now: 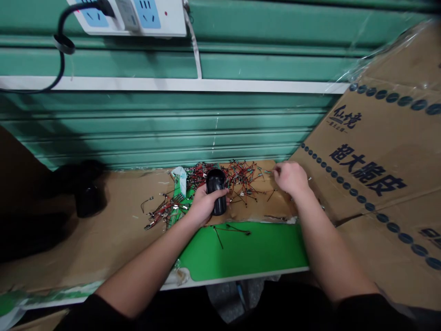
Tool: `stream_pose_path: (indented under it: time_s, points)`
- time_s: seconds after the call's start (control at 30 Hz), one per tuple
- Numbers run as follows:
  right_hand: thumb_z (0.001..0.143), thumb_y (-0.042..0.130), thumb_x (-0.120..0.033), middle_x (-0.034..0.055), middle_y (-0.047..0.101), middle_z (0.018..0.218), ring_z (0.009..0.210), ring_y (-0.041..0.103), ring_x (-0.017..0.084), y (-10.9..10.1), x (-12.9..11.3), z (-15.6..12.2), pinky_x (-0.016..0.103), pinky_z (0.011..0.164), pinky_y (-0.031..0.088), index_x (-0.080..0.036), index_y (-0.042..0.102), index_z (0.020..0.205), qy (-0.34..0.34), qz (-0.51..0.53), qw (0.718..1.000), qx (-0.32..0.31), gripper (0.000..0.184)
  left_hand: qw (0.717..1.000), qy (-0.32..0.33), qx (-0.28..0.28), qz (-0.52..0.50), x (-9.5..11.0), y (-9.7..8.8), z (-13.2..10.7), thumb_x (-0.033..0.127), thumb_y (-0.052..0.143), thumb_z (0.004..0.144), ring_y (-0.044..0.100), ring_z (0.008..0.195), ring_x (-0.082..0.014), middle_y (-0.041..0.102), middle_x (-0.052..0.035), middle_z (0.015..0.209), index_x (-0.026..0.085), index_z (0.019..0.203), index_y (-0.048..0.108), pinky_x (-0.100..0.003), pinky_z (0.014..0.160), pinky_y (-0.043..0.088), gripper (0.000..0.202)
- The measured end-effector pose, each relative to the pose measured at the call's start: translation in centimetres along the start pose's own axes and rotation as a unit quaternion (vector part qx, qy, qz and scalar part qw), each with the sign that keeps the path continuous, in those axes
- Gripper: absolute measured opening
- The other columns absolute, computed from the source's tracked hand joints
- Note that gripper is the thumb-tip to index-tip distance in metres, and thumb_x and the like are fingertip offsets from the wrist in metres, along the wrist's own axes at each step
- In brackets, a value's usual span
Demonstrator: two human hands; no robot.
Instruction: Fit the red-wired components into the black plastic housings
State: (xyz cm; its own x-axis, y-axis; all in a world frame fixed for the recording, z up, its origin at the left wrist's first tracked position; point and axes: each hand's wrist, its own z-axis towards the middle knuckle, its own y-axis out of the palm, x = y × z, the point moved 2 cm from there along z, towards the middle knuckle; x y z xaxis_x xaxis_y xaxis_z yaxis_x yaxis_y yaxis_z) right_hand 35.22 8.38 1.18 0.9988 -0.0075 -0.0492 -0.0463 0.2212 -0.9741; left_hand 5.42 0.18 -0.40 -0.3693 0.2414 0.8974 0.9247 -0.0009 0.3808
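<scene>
My left hand (204, 202) is closed around a glossy black rounded case (216, 184), held tilted over the workbench. To its right, my right hand (291, 178) has its fingers pinched together near the cardboard wall; what they hold, if anything, is too small to make out. A thin wire piece with a teal part (267, 172) lies just left of those fingertips. Behind and around the case spreads a tangled heap of short red and black wires (243, 177) with small metal ends. Another bunch of these wires (165, 211) lies left of my left hand.
Brown cardboard (127, 230) and a green board (248, 257) cover the bench. A printed cardboard sheet (379, 161) stands at the right. Dark objects, including a black cylinder (90, 201), sit at the left. A power strip (172, 20) hangs on the green ribbed wall (155, 124).
</scene>
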Motion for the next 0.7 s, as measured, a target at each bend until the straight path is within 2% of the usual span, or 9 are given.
stream_pose_path:
  time_s: [0.07, 0.13, 0.27, 0.43, 0.57, 0.63, 0.7]
  points:
    - [0.096, 0.056, -0.032, 0.0179, 0.077, 0.103, 0.099, 0.071, 0.031, 0.5, 0.1, 0.1, 0.038, 0.085, 0.051, -0.019, 0.081, 0.104, 0.014, -0.012, 0.999, -0.043, 0.029, 1.0, -0.009, -0.004, 0.005, -0.2, 0.0, 0.0, 0.031, 0.093, 0.06, 0.07, 0.062, -0.0195, 0.073, -0.0089, 0.081, 0.013, 0.088, 0.063, -0.033, 0.06, 0.058, 0.045]
    - [0.094, 0.058, -0.031, 0.0182, 0.077, 0.105, 0.1, 0.071, 0.032, 1.0, 0.0, 0.3, 0.039, 0.086, 0.051, -0.019, 0.079, 0.107, 0.01, -0.022, 0.998, -0.057, 0.028, 1.0, -0.018, -0.007, 0.008, -0.5, -0.1, 0.1, 0.031, 0.094, 0.06, 0.07, 0.061, -0.0202, 0.072, -0.0072, 0.077, 0.014, 0.088, 0.062, -0.034, 0.061, 0.059, 0.046]
    - [0.093, 0.058, -0.03, 0.0165, 0.076, 0.116, 0.111, 0.068, 0.033, 1.7, -0.3, 0.6, 0.04, 0.091, 0.051, -0.019, 0.076, 0.118, -0.017, -0.02, 0.999, -0.023, 0.033, 1.0, -0.011, -0.013, 0.014, -0.7, -0.2, 0.2, 0.032, 0.092, 0.062, 0.069, 0.059, -0.0208, 0.071, -0.0059, 0.07, 0.015, 0.088, 0.061, -0.035, 0.06, 0.059, 0.045]
    - [0.098, 0.055, -0.038, 0.0163, 0.077, 0.112, 0.107, 0.069, 0.029, 3.8, -1.1, 1.3, 0.036, 0.092, 0.049, -0.019, 0.08, 0.114, -0.032, 0.009, 0.999, -0.021, 0.035, 1.0, -0.015, -0.004, 0.022, -0.7, -0.1, 0.2, 0.032, 0.092, 0.06, 0.069, 0.06, -0.021, 0.071, -0.0064, 0.073, 0.015, 0.087, 0.06, -0.036, 0.06, 0.06, 0.045]
    - [0.095, 0.059, -0.031, 0.0151, 0.076, 0.105, 0.097, 0.069, 0.025, 4.9, -1.3, 2.0, 0.033, 0.09, 0.049, -0.016, 0.08, 0.102, -0.026, 0.079, 0.996, 0.029, 0.027, 1.0, -0.018, -0.004, 0.024, -0.6, 0.0, 0.1, 0.031, 0.093, 0.06, 0.069, 0.06, -0.0208, 0.07, -0.0051, 0.071, 0.015, 0.087, 0.059, -0.036, 0.06, 0.06, 0.046]
    - [0.094, 0.058, -0.027, 0.0139, 0.076, 0.1, 0.094, 0.068, 0.024, 4.4, -1.1, 2.2, 0.033, 0.09, 0.049, -0.015, 0.079, 0.096, -0.023, 0.11, 0.992, 0.065, 0.024, 1.0, -0.017, -0.003, 0.018, -0.6, 0.0, 0.1, 0.031, 0.092, 0.06, 0.069, 0.06, -0.0206, 0.071, -0.0053, 0.072, 0.014, 0.088, 0.059, -0.035, 0.06, 0.06, 0.046]
    - [0.093, 0.058, -0.026, 0.0121, 0.076, 0.095, 0.091, 0.067, 0.023, 3.1, -0.8, 2.1, 0.033, 0.09, 0.049, -0.015, 0.077, 0.091, -0.011, 0.164, 0.976, 0.141, 0.022, 1.0, -0.013, -0.006, 0.013, -0.7, -0.1, 0.1, 0.031, 0.091, 0.062, 0.069, 0.06, -0.0202, 0.071, -0.0054, 0.074, 0.014, 0.09, 0.061, -0.034, 0.059, 0.059, 0.045]
